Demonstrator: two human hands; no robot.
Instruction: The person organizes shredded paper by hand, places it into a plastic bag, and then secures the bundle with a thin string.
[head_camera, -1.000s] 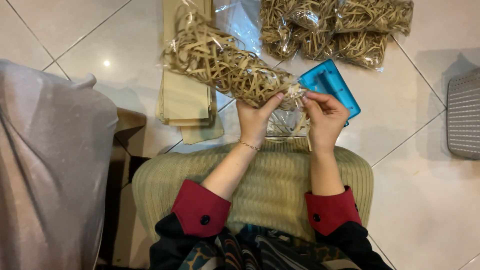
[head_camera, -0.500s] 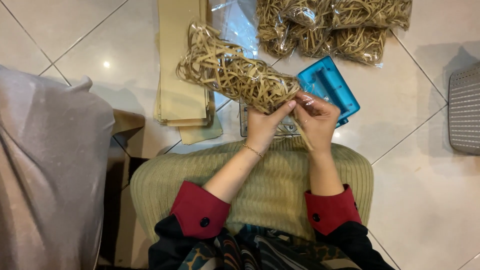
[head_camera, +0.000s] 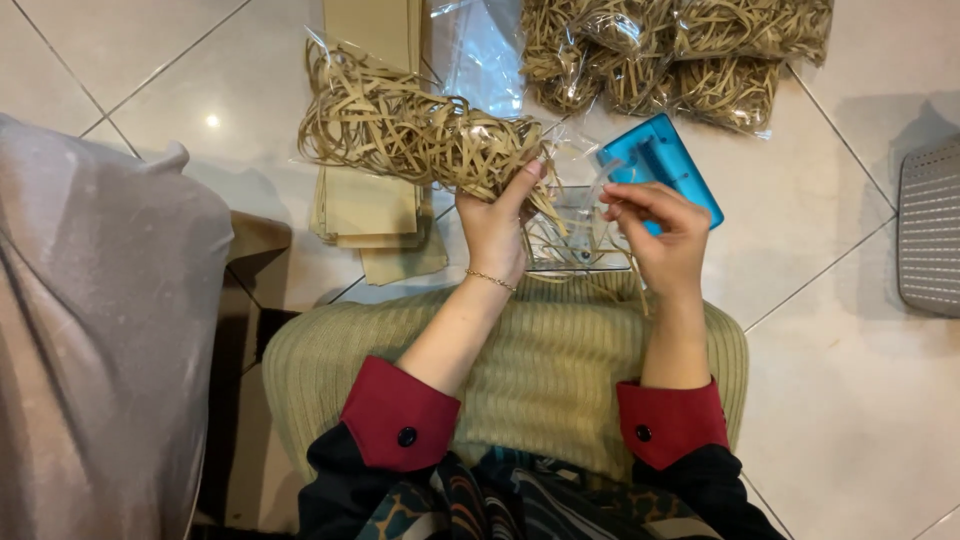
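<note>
Left hand (head_camera: 497, 228) grips clear bag of tan rubber bands (head_camera: 415, 130) at its neck, bag held tilted above tiled floor (head_camera: 830, 330). Right hand (head_camera: 662, 235) pinches bag's loose plastic end between fingertips. Blue case (head_camera: 672, 160) just behind right hand; filled bags (head_camera: 680, 55) beyond; tan card stack (head_camera: 365, 205) left.

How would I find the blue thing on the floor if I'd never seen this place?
Start at the pale tiled floor and find the pile of clear bags of tan strips at the top. Just below it, behind the right hand, lies the blue thing: flat, plastic, and the only bright blue object there.
</note>
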